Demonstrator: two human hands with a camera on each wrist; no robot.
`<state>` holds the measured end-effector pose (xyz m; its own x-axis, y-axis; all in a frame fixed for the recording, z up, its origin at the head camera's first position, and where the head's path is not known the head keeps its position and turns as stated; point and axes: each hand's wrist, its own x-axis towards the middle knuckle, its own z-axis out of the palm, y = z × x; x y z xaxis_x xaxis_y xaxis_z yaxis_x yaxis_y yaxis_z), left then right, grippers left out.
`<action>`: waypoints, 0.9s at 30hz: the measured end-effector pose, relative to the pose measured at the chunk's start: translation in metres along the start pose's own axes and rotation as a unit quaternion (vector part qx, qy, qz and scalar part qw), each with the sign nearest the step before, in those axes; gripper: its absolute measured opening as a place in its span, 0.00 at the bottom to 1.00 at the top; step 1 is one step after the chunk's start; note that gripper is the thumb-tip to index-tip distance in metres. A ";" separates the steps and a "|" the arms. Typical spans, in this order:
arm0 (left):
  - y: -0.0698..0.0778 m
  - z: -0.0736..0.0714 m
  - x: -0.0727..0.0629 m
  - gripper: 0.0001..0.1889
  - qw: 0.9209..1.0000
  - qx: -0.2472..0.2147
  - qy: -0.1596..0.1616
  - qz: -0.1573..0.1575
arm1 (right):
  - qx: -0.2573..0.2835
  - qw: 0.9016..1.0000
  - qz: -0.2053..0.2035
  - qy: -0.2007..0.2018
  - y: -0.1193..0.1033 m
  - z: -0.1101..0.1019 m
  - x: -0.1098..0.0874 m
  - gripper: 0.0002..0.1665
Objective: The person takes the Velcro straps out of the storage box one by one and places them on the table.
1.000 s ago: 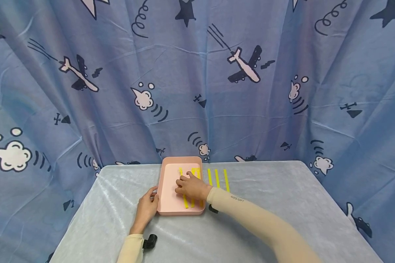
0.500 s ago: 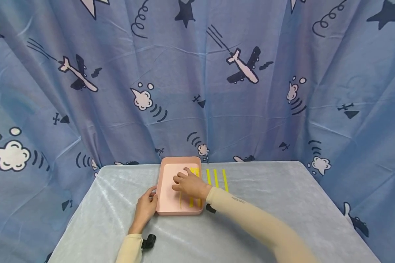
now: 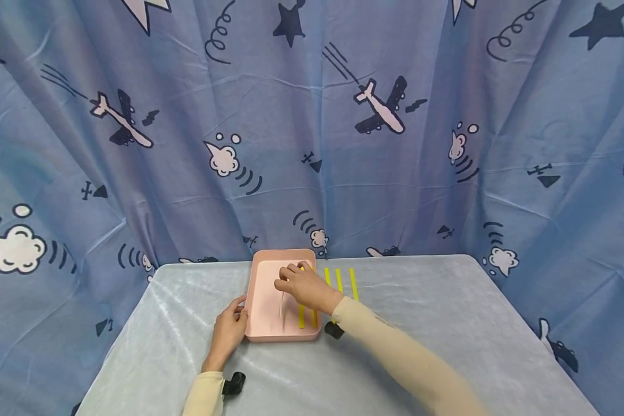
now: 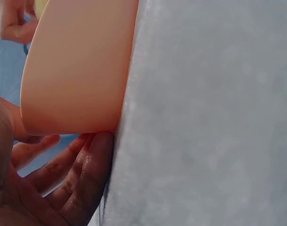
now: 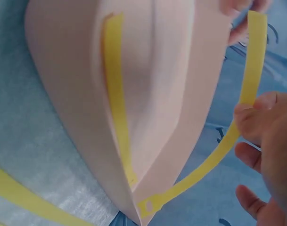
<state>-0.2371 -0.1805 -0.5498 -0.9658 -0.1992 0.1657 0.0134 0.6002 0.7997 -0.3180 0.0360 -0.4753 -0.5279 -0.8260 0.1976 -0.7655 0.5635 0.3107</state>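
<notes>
Biggest difference from a second ago: the yellow strip (image 5: 253, 61) under the right hand (image 3: 309, 289) was lying slanted in the tray with its broad face up. Now it's pinched between thumb and finger and hangs below them, over the inside of the pink tray (image 3: 264, 300). From the head view it's turned nearly edge-on, so it's just a thin pale line below the fingertips. The left hand (image 3: 229, 332) hasn't really budged: fingers relaxed, resting against the tray's left wall, not wrapped round anything I can make out.

As for the strip itself, it's flat, narrow and bendy, bright yellow up close. One end sticks up past the right thumb, while the rest curves away below the fingers to a wider tip with a little hole in it. That tip looks close to the tray's rim in the right wrist view, but I can't tell if it touches.

Two other strips (image 3: 301, 315) lie in the tray, below and right of the right fingertips. Three more strips (image 3: 353, 283) sit on the cloth-covered bench (image 3: 499, 346), farther right of those fingers, partly hidden by the arm.
</notes>
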 end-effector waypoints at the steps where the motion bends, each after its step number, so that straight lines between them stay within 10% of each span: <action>1: 0.000 0.000 0.000 0.20 1.000 0.001 0.000 -0.001 | 0.006 1.000 0.002 0.012 0.001 -0.001 -0.001 0.09; 15: 0.000 0.000 0.002 0.20 1.000 0.010 0.002 0.002 | 0.144 0.979 0.084 0.115 0.003 -0.011 -0.020 0.03; 27: 0.000 0.000 -0.003 0.20 1.000 0.009 0.002 0.006 | 0.227 0.939 0.135 0.220 0.006 -0.021 -0.040 0.09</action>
<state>-0.2347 -0.1795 -0.5502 -0.9646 -0.1947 0.1778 0.0204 0.6170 0.7867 -0.2938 0.0725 -0.4615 -0.5987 -0.5204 0.6090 -0.7558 0.6187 -0.2144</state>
